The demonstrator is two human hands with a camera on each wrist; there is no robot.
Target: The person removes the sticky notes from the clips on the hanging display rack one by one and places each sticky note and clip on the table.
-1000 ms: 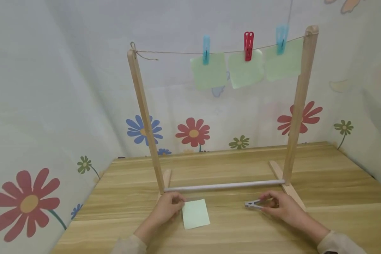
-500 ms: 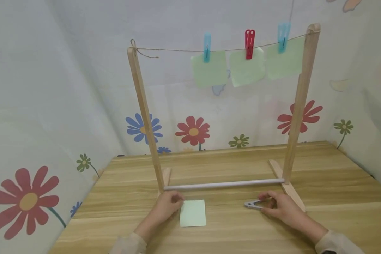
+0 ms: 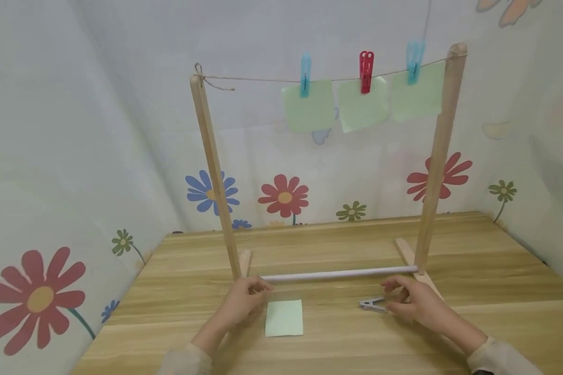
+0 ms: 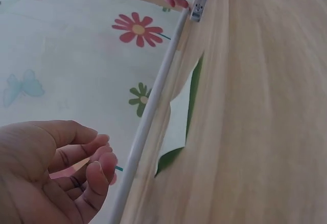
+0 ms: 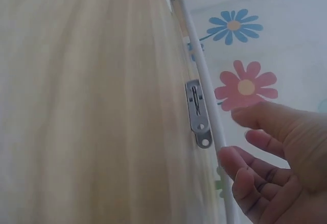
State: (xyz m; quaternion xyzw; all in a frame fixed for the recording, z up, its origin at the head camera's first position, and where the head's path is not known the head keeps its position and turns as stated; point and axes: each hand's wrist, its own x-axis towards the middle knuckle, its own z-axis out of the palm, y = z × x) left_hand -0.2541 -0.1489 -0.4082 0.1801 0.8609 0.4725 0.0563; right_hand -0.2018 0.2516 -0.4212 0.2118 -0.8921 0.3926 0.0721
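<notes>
Two hands work low over a wooden table (image 3: 497,271) that stands against a flower-patterned wall (image 3: 75,156). On the table stands a wooden rack (image 3: 213,172) with two upright posts, a white rod (image 3: 338,273) between their feet and a string (image 3: 262,79) across the top, where three green notes (image 3: 361,104) hang from two blue pegs and one red peg (image 3: 366,70). The rod lies just beyond both hands. A loose green paper square (image 3: 284,317) lies flat on the table in front of the rod, just beside the left hand (image 3: 244,304), whose fingers are loosely curled and hold nothing; the left wrist view shows them clear of the paper. A small grey metal clip (image 3: 372,303) lies on the table well to the right of the paper. The right hand (image 3: 410,302) hovers just beside the clip, fingers half bent and apart, not gripping it.
</notes>
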